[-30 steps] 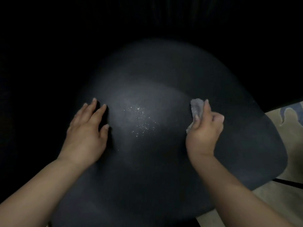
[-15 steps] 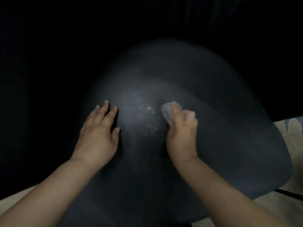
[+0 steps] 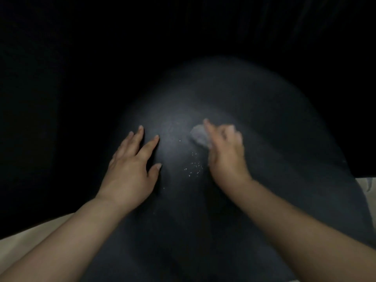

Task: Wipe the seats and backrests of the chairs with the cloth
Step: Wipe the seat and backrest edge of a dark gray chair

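while my right hand pinches the cloth on the seat, left hand lies flat; specks remain, so wiping looks barely begun, backrest unseen.

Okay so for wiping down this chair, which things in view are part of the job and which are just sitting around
Part of the job:
cloth, gripped by the right hand
chair seat, dark, with pale specks
left hand, flat on the seat

Just there:
pale floor
patterned rug edge at the right
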The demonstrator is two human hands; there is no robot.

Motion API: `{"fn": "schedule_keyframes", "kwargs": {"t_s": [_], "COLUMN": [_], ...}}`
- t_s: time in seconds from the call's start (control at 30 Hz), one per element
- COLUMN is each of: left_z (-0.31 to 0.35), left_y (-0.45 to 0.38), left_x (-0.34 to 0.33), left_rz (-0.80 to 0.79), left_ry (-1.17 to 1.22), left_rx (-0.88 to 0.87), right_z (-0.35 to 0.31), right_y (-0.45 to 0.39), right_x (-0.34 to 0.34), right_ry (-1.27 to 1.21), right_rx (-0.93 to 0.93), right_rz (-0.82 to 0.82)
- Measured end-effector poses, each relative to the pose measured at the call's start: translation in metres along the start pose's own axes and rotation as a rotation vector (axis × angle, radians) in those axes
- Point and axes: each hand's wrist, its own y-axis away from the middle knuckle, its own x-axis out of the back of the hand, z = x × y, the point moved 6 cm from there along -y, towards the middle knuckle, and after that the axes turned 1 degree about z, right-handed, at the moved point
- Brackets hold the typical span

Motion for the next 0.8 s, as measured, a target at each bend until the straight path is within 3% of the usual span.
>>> {"fn": "schedule_keyframes", "kwargs": {"t_s": [0.13, 0.33, 0.4, 0.5, 0.57, 0.7, 0.77, 0.8], "left_z": [-0.004, -0.004, -0.004, -0.006, -0.007, -0.006, -0.006, -0.008], "left_y": [0.002, 0.012, 0.017, 0.023, 0.026, 0.031, 0.032, 0.033], "left_x": [-0.001, -0.005, -0.007, -0.011, -0.012, -0.016, -0.017, -0.017], "left_rz": [0.016, 0.043, 0.038, 0.017, 0.004, 0.007, 0.024, 0.031], "left_ry": [0.004, 0.038, 0.041, 0.017, 0.0, -0.009, -0.01, -0.007], "left_rx": [-0.004, 0.066, 0.074, 0.079, 0.078, 0.066, 0.043, 0.033], "right_z": [0.033, -0.032, -0.027, -0.006, -0.008, -0.035, -0.029, -0.019], "right_y": [-0.064, 0.007, -0.011, -0.069, -0.068, 0.028, 0.035, 0.022], "right_x": [0.017, -0.025, -0.019, -0.007, -0.007, -0.024, -0.019, -0.014], "right_ry": [0.083, -0.065, -0.066, 0.037, 0.017, -0.053, -0.024, 0.013], "right_rx": [-0.175, 0.263, 0.274, 0.093, 0.059, 0.318, 0.382, 0.321], "right_rz": [0.092, -0.252, -0.239, -0.084, -0.066, -0.264, -0.25, -0.2]}}
